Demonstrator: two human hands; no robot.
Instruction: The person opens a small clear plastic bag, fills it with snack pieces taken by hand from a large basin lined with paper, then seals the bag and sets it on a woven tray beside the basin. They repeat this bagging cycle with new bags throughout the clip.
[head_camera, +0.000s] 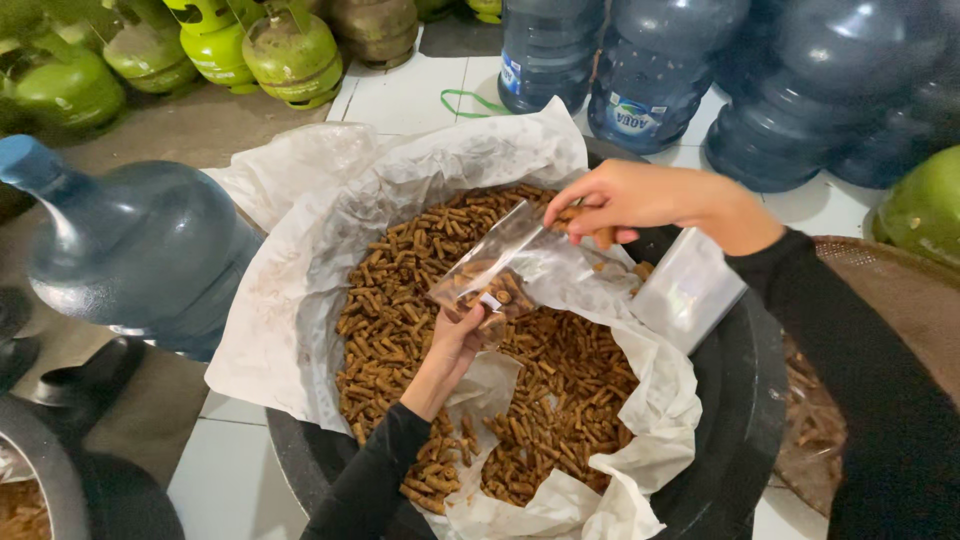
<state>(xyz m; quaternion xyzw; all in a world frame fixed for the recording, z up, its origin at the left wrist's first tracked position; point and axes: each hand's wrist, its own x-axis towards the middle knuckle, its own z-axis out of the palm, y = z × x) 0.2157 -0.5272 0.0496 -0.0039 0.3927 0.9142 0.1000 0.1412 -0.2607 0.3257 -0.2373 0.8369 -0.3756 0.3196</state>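
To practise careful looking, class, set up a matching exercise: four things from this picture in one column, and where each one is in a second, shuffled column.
Things
1. small clear bag
2. brown snack sticks
3. green gas cylinders
4. blue water jug

Places
A. lying on its side, left of the basin
B. held between the left hand and right hand
C. heaped on white paper in the black basin
D. standing along the top left

Pairs: 1-B, 2-C, 3-D, 4-A
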